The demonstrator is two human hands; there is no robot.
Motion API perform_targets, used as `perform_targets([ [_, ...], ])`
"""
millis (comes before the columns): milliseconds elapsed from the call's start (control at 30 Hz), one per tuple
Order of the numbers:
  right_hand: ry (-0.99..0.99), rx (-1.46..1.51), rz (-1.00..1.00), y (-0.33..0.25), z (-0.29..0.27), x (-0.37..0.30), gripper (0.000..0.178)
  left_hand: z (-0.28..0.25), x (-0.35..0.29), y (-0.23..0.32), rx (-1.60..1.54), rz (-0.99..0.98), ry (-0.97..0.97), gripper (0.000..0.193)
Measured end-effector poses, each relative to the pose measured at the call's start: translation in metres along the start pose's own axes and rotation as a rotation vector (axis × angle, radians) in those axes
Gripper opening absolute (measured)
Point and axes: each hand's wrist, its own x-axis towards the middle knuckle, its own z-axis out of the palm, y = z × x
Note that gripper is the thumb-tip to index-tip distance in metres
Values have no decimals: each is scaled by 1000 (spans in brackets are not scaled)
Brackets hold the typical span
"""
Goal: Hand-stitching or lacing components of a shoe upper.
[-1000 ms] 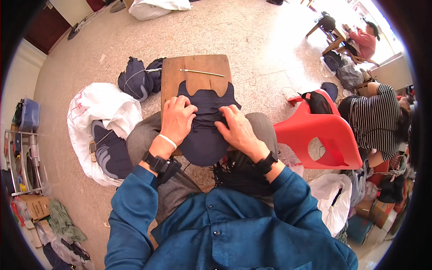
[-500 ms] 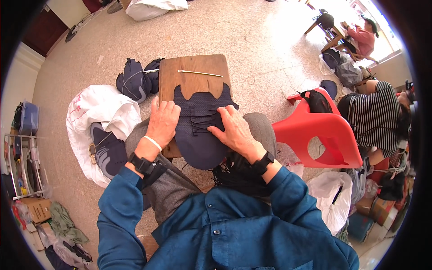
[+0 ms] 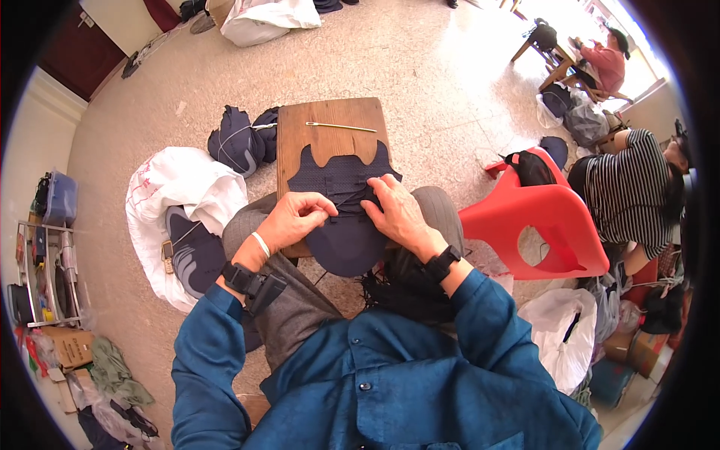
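One dark navy fabric piece (image 3: pixel 339 217) sits in the middle of the frame, draped over the near edge of one small wooden worktop (image 3: pixel 330 135) and onto the person's lap. It's flat, finely dotted cloth with a rounded lower end and a scalloped, horned top edge lying on the bare wood. Two hands are on it. The left hand (image 3: pixel 296 220) curls over the cloth's left side, fingers bent inward, grip pressed together and pinching a fold of the fabric. The right hand (image 3: pixel 399 212) lies on the right side, fingers bunched down toward the same crease at centre; whether its grip actually nips the cloth I cannot tell, since the fingertips are tucked under. Each wrist wears one black band, two in all, plus one thin pale bangle on the left.

One slim metal hook (image 3: pixel 341 127) lies alone near the far end of the wood, well apart from both hands. Left of the worktop, one heap of navy pieces (image 3: pixel 241 139) rests on the speckled floor, and below it one white sack (image 3: pixel 176 199) spreads open with more navy pieces inside, partly hidden by the person's knee. One glossy red plastic chair (image 3: pixel 544 221) stands at right. A tangle of black thread under the right forearm is hard to make out. Two other people sit at the upper right, cut off by the rim.
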Motion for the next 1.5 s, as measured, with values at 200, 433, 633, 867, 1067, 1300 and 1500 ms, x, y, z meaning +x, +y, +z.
perform_targets([
  [200, 4, -19, 2, 1, -3, -2, 37, 14, -1, 11, -828, -71, 177, 25],
  [433, 11, -29, -14, 1, -3, -1, 34, 10, 11, -19, -954, -59, 365, 20],
  [633, 21, -23, -27, -1, -3, 0, 34, 6, 24, -12, -776, -38, 589, 22],
  [867, 24, -29, -21, -2, -5, -1, 34, 12, 26, -22, 939, 203, 619, 18],
  [1067, 17, -21, -16, -4, -5, 0, 34, 16, 30, -26, 1135, 241, 561, 13],
  [1300, 118, 80, -91, -15, 0, 12, 21, 17, 26, -20, 1159, 267, 577, 11],
  [1500, 20, 129, -59, -12, 25, 29, 16, 17, 25, -19, 1151, 288, 563, 8],
])
